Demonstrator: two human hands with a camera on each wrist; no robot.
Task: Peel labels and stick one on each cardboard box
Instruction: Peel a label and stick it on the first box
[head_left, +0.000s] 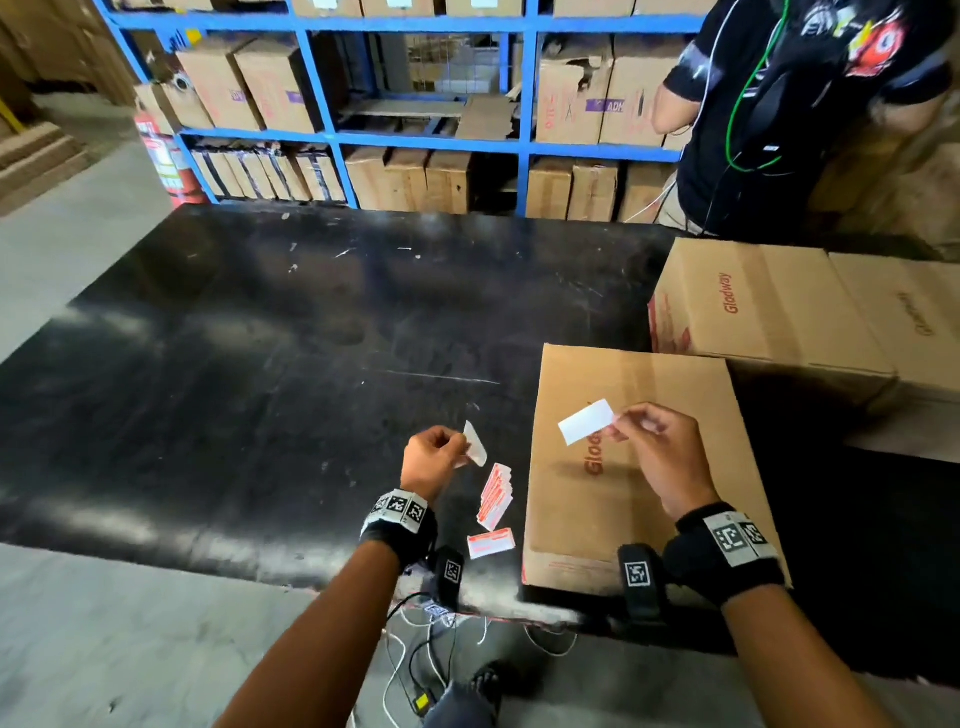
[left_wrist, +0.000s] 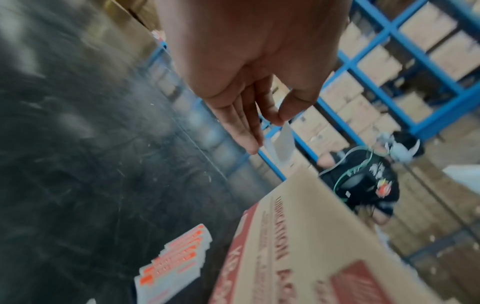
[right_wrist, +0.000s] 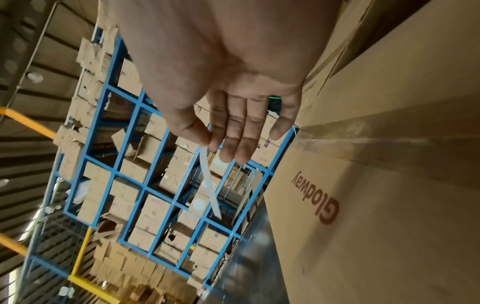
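My right hand (head_left: 649, 441) pinches a peeled white label (head_left: 586, 422) by its end, above the near cardboard box (head_left: 675, 509) marked Glodway. The right wrist view shows that label (right_wrist: 209, 185) edge-on between thumb and forefinger, with the box (right_wrist: 376, 205) at the right. My left hand (head_left: 434, 457) pinches a curled backing strip (head_left: 475, 444) over the black table, left of the box. In the left wrist view the strip (left_wrist: 281, 142) hangs from thumb and forefinger. A fan of red-and-white labels (head_left: 496, 496) and one single label (head_left: 491, 543) lie on the table between my hands.
Two more cardboard boxes (head_left: 763, 306) stand at the back right of the black table (head_left: 234, 364). A person in a black shirt (head_left: 779, 114) stands behind them. Blue shelving (head_left: 426, 140) full of cartons runs along the back. Cables hang over the table's near edge.
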